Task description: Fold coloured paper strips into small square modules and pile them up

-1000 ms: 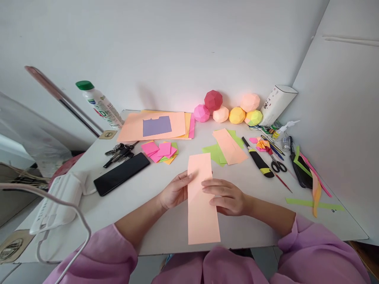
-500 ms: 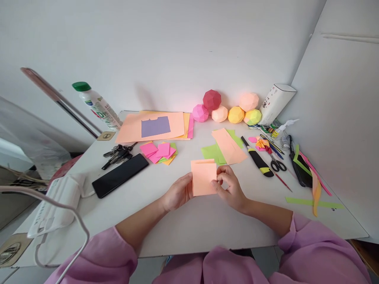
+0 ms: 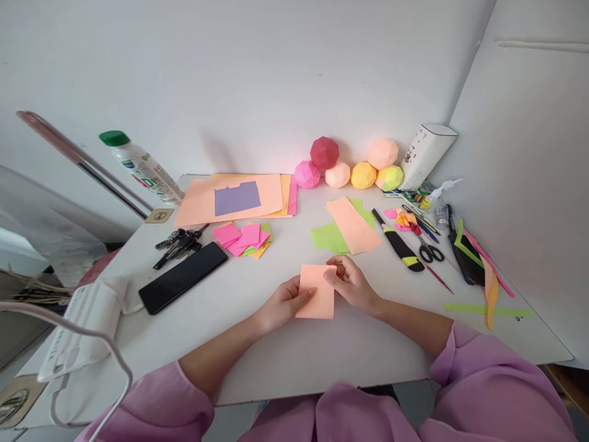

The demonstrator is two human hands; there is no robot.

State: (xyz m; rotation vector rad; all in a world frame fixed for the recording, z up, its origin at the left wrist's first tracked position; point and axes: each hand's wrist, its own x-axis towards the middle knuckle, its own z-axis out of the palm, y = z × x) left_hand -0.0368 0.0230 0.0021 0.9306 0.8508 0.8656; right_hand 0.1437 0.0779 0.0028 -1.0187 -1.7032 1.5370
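Observation:
A peach square of paper (image 3: 317,301) is held up above the near middle of the table. My left hand (image 3: 283,304) grips its left side, thumb lying across the front face. At the upper right corner my right hand (image 3: 352,283) pinches the paper, thumb in front and fingers behind. Whether it is one folded sheet or several layers cannot be made out now. Just beyond the hands lie peach paper strips (image 3: 352,226) over green paper (image 3: 324,237). To the left of these is a loose pile of small pink, green and orange paper squares (image 3: 251,234).
Large coloured sheets (image 3: 193,202) lie at the back left, near a green-capped bottle (image 3: 151,172). Several faceted paper balls (image 3: 324,153) stand along the wall. A black phone (image 3: 184,277) and keys (image 3: 179,244) lie left; a box cutter (image 3: 401,247) and scissors (image 3: 431,252) lie right.
The peach paper has come slightly nearer to me, its layers now lined up. My left thumb has moved onto its front, and my right hand has shifted up to the top corner.

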